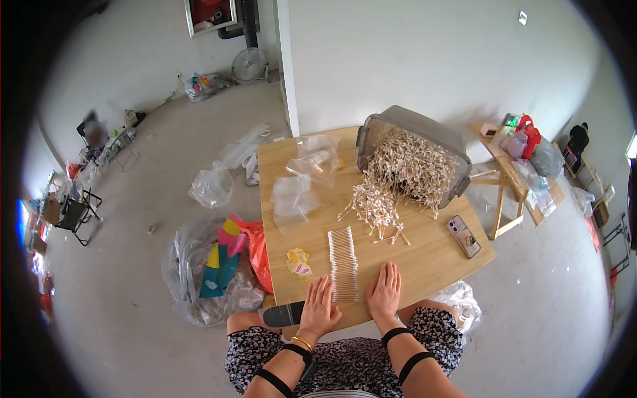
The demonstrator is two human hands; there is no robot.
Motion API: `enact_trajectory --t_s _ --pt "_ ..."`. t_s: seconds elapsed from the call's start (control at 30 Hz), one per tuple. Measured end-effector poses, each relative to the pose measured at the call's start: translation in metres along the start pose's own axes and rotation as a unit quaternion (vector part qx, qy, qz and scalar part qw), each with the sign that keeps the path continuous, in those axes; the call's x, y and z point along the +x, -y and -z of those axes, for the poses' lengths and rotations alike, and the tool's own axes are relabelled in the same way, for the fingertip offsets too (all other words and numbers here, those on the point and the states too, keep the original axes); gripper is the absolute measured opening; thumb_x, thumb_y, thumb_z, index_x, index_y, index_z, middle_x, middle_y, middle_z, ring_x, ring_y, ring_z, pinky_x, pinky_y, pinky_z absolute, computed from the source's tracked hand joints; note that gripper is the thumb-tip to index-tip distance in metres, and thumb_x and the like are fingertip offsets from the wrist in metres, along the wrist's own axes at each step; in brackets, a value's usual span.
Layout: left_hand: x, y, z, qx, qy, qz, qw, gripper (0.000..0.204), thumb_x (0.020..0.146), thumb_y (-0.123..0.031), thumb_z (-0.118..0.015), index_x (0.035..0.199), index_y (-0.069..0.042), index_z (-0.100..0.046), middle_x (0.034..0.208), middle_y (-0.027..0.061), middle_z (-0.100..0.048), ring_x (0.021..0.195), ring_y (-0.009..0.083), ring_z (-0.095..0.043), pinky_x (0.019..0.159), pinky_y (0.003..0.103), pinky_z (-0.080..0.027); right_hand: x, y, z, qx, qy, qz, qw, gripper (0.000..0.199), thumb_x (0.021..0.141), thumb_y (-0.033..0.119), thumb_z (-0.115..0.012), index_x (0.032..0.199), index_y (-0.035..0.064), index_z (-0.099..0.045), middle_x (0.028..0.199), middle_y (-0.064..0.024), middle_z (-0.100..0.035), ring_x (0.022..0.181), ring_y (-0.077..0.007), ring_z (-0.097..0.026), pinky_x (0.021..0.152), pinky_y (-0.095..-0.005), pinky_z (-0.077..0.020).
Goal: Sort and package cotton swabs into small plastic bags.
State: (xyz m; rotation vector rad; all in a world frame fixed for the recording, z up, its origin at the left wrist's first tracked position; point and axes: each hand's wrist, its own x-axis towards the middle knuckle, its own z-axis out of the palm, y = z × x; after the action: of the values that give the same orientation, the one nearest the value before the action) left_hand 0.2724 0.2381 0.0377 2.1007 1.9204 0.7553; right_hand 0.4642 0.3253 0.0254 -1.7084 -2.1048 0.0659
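Observation:
A neat column of cotton swabs point(343, 259) lies side by side on the wooden table point(418, 265) in front of me. My left hand point(320, 309) rests flat just left of the column's near end, fingers stretched out. On the other side, my right hand point(384, 292) lies palm down, a small gap from the swabs. Neither hand holds anything. Farther back, a loose heap of cotton swabs point(373, 204) spills from a grey plastic bin point(415, 118) tipped on its side. Small yellow-and-white paper slips point(298, 263) lie left of the column.
Clear plastic bags point(292, 202) cover the table's back left. A phone point(462, 237) lies near the right edge, a dark flat object point(283, 314) at the near left corner. Filled plastic bags point(179, 265) stand on the floor at left. A wooden side table point(507, 176) holds bags.

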Motion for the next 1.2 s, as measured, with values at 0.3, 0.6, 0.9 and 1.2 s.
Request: enact_trajectory --t_s 0.3,0.6,0.9,1.2 --pt "-0.001 0.011 -0.003 -0.022 -0.03 0.024 0.999 0.075 0.079 -0.014 -0.058 0.148 0.002 -0.032 0.15 0.0204 -0.041 0.143 0.0349 -0.035 0.122 0.048 -0.022 -0.015 0.012 0.023 0.271 -0.008 0.025 0.962 0.04 0.08 0.002 -0.062 0.119 0.0091 -0.06 0.129 -0.0165 -0.052 0.121 -0.0372 -0.049 0.105 -0.0478 -0.0393" --pt "0.001 0.005 -0.008 -0.027 -0.042 0.015 0.999 0.071 0.078 -0.013 -0.056 0.144 0.003 -0.036 0.144 0.0196 -0.045 0.14 0.0342 -0.038 0.121 0.049 -0.024 0.006 0.047 0.015 0.125 0.048 0.152 0.979 0.035 0.078 0.011 -0.066 0.112 0.0147 -0.071 0.138 -0.0103 -0.05 0.134 -0.0379 -0.039 0.11 -0.0518 -0.0333" --pt "-0.003 0.009 -0.008 0.021 -0.012 0.026 0.999 0.065 0.084 -0.023 -0.053 0.143 0.002 -0.041 0.145 0.0173 -0.044 0.142 0.0313 -0.035 0.123 0.047 -0.021 0.012 0.051 0.013 0.047 0.074 0.175 0.981 0.033 0.079 0.009 -0.066 0.111 0.0166 -0.071 0.139 -0.0107 -0.048 0.14 -0.0369 -0.033 0.12 -0.0531 -0.0233" --pt "0.003 0.001 -0.002 0.099 0.011 0.006 0.995 0.08 0.089 -0.049 -0.057 0.15 -0.002 -0.036 0.15 0.0149 -0.038 0.143 0.0312 -0.031 0.123 0.049 -0.017 0.015 0.052 0.018 0.042 0.067 0.19 0.979 0.03 0.079 0.011 -0.066 0.109 0.0122 -0.069 0.136 -0.0129 -0.05 0.139 -0.0366 -0.036 0.12 -0.0529 -0.0227"
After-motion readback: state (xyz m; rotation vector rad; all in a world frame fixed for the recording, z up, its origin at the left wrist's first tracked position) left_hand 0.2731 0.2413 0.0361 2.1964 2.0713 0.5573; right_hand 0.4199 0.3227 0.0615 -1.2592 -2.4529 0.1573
